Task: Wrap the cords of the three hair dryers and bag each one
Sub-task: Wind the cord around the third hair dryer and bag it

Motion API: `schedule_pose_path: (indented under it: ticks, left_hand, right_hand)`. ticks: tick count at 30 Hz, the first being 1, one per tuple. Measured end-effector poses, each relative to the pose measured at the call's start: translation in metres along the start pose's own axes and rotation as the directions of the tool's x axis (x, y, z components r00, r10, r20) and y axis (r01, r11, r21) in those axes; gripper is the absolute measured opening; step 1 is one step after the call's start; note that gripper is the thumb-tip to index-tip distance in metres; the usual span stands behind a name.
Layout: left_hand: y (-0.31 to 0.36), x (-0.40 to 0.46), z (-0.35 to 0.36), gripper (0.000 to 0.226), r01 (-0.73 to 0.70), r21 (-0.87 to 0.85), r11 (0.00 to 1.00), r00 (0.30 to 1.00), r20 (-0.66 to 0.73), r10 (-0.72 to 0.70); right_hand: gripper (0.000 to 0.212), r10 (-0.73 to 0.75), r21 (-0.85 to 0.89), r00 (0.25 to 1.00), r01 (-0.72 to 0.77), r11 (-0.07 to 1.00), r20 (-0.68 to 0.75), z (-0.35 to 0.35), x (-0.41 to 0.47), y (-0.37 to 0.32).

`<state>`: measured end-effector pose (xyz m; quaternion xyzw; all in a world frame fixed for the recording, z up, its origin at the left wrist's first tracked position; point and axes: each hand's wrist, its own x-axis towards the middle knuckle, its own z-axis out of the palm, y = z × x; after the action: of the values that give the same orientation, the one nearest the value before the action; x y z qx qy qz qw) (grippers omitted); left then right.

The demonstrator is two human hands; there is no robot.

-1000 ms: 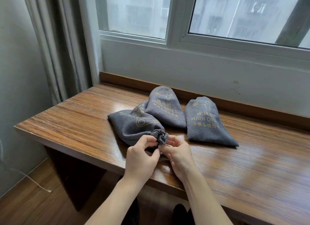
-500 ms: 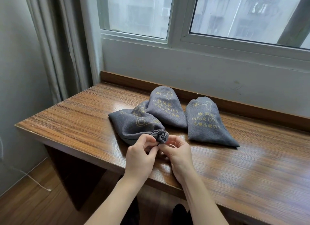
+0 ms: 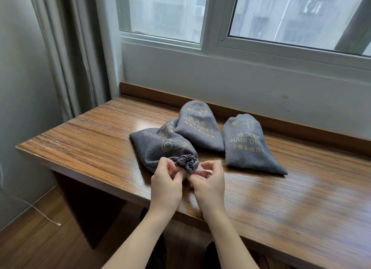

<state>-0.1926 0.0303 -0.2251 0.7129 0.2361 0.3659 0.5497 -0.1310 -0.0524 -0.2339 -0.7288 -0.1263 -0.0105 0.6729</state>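
Observation:
Three grey cloth bags with yellow "HAIR DRIER" print lie on the wooden table (image 3: 281, 198). The nearest bag (image 3: 158, 148) lies on its side, and its cinched, gathered mouth (image 3: 187, 162) points toward me. My left hand (image 3: 166, 180) and my right hand (image 3: 208, 180) sit just below that mouth, fingers curled and pinching at what seems to be its drawstring, which is too thin to see. The middle bag (image 3: 197, 128) leans over the nearest one. The right bag (image 3: 247, 144) lies apart. All three look filled; the dryers are hidden inside.
A wall and window sill (image 3: 241, 68) rise behind the table. A grey curtain (image 3: 66, 58) hangs at the left. A thin white cord (image 3: 40, 212) lies on the wooden floor at the lower left. The table's front edge runs close under my wrists.
Both hands have stayed at the nearest bag's mouth, with small finger movements; the fingertips now sit a little closer under the gathered cloth. The bags have not moved.

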Motion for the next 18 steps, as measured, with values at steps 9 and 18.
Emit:
schedule_pose_path:
  ticks: [9,18]
  left_hand:
    - [-0.0004,0.0076,-0.0040,0.039,0.149,-0.233,0.961,0.988,0.073,-0.136]
    - [-0.0005,0.0096,-0.0069,0.041,0.090,-0.152,0.984,0.992,0.102,-0.075]
  right_hand:
    - [0.038,-0.038,0.063,0.999,0.038,0.997,-0.004,-0.0007,-0.0021,-0.0049]
    - [0.036,-0.104,0.062,0.990,0.098,0.993,0.099,-0.0018,-0.0041,-0.0067]
